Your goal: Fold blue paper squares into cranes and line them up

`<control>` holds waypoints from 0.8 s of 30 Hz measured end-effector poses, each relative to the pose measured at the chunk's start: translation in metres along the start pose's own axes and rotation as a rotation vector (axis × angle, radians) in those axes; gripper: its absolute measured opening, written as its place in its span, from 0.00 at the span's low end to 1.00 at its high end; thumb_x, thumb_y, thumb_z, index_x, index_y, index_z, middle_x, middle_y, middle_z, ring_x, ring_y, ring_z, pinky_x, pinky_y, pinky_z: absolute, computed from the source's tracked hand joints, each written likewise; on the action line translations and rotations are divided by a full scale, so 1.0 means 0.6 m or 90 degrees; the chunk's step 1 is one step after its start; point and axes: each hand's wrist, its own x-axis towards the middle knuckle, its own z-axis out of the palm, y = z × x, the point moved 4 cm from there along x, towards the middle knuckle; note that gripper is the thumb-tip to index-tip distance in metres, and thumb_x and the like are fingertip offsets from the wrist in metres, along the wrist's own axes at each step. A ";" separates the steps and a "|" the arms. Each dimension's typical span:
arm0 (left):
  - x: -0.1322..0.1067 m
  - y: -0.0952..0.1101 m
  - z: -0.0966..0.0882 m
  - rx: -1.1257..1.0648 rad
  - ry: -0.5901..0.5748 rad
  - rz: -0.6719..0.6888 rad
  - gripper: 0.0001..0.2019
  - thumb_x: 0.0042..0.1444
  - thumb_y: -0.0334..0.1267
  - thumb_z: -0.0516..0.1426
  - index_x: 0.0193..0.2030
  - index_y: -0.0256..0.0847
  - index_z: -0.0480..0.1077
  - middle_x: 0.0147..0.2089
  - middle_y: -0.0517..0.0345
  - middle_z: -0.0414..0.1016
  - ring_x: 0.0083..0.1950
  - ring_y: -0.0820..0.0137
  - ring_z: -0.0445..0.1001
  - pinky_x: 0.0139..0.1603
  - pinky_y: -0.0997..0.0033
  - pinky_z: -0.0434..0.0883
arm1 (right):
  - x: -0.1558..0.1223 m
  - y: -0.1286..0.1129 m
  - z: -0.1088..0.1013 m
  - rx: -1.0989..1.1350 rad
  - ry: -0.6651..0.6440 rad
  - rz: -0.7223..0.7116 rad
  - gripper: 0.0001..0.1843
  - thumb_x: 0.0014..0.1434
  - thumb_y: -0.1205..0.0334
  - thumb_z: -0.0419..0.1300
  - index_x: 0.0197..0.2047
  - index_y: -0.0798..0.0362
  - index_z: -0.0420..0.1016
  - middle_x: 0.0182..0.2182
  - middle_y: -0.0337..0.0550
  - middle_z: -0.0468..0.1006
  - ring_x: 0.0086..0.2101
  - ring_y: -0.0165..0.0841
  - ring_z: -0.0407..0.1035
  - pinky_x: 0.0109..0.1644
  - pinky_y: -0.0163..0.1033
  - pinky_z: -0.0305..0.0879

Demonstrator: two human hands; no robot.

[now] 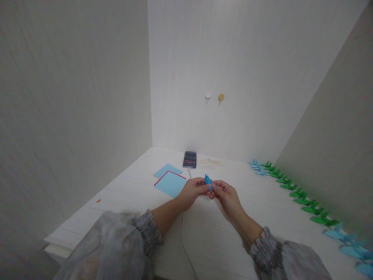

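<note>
Between my two hands, a small folded piece of blue paper [208,181] is held up above the white table. My left hand [192,191] pinches it from the left, thumb in front and fingers behind. From the right, my right hand [226,194] grips its other side between thumb and fingertips. Part of the folded paper is hidden by the fingers. Just left of my left hand lie flat sheets of light blue paper [170,184], the front stack showing a red edge.
A pixelated dark device [190,160] stands near the back wall, its pale cable [183,233] running toward me under my left wrist. Along the right wall stretches a row of folded green paper figures [297,193] and blue ones [355,251]. An orange scrap [98,201] lies at left.
</note>
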 end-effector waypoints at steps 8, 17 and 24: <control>0.003 -0.003 -0.010 0.066 0.050 0.018 0.17 0.35 0.40 0.61 0.34 0.33 0.69 0.28 0.56 0.71 0.27 0.74 0.68 0.35 0.72 0.64 | -0.004 -0.011 0.002 -0.163 0.088 -0.033 0.12 0.41 0.57 0.61 0.27 0.57 0.71 0.16 0.40 0.73 0.20 0.30 0.66 0.28 0.35 0.62; 0.003 0.002 -0.006 0.081 0.048 0.037 0.16 0.35 0.38 0.61 0.33 0.33 0.68 0.24 0.57 0.72 0.27 0.72 0.69 0.34 0.72 0.64 | -0.006 -0.015 -0.002 -0.271 0.091 -0.075 0.07 0.45 0.60 0.58 0.27 0.56 0.72 0.20 0.41 0.74 0.24 0.31 0.66 0.30 0.36 0.61; 0.005 -0.001 -0.013 0.094 0.101 0.046 0.17 0.32 0.35 0.62 0.33 0.33 0.68 0.23 0.60 0.71 0.24 0.76 0.67 0.29 0.76 0.63 | -0.006 -0.014 -0.007 -0.294 0.093 -0.115 0.06 0.46 0.61 0.57 0.25 0.54 0.67 0.19 0.37 0.70 0.22 0.30 0.65 0.28 0.34 0.61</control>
